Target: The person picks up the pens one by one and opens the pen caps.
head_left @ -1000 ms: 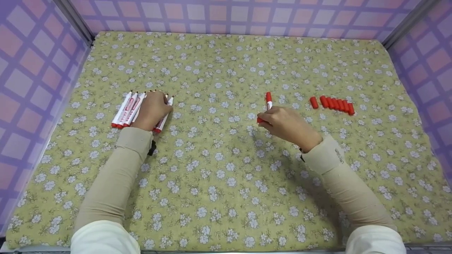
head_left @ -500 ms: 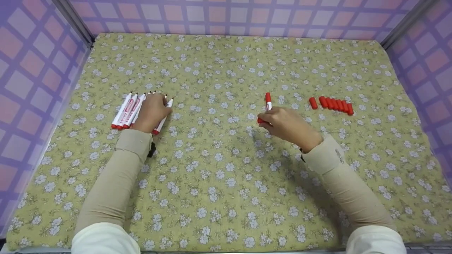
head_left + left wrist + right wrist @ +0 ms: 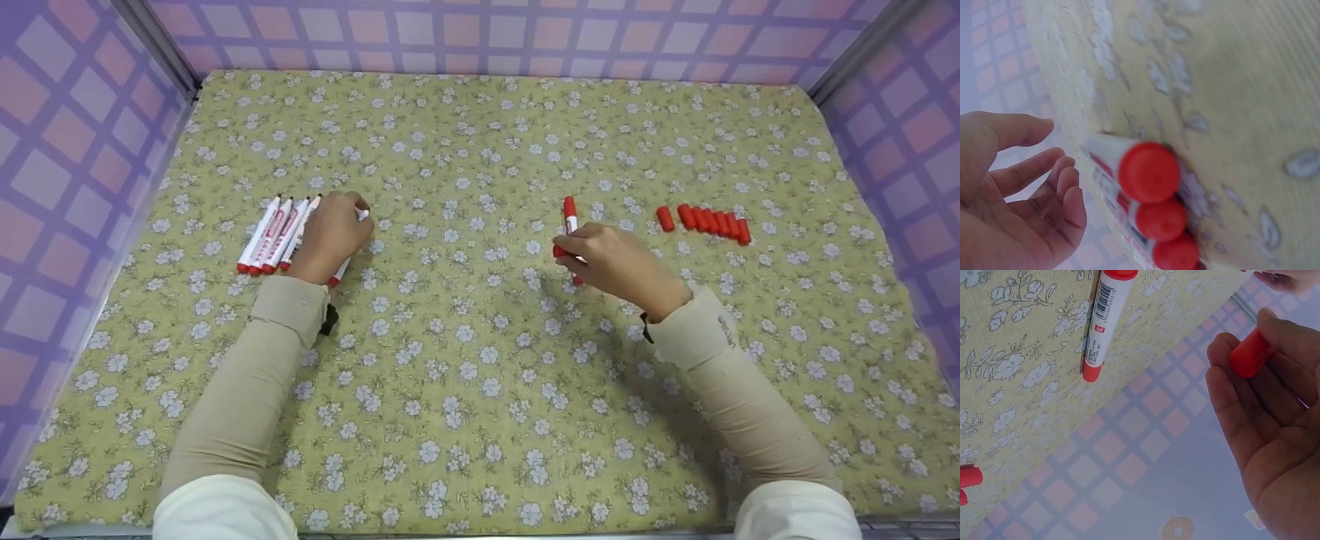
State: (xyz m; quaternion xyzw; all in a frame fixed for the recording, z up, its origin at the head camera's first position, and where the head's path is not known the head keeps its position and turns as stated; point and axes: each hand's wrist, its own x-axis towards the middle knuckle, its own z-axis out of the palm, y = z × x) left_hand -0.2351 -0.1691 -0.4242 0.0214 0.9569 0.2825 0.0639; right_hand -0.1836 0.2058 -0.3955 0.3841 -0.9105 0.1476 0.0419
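In the head view, my left hand (image 3: 332,234) is over the right end of a row of uncapped white markers (image 3: 268,234) with red ends. One marker (image 3: 339,271) shows from under that hand. The left wrist view shows the thumb and loosely bent fingers apart with nothing between them, beside the markers' red ends (image 3: 1149,171). My right hand (image 3: 616,261) pinches a red marker cap (image 3: 1251,353) between thumb and fingers. It is raised near a capped marker (image 3: 1107,323) lying on the cloth, and partly covers it in the head view.
Several red caps (image 3: 711,220) lie in a row on the right, with one cap (image 3: 665,219) slightly apart from them. Flowered yellow cloth (image 3: 450,360) covers the table. Checked panels (image 3: 495,30) enclose its back and sides.
My left hand has shifted slightly right, uncovering more of the row and covering more of the rightmost marker. The right hand, still pinching the cap, has edged right, revealing the capped marker's lower red end.
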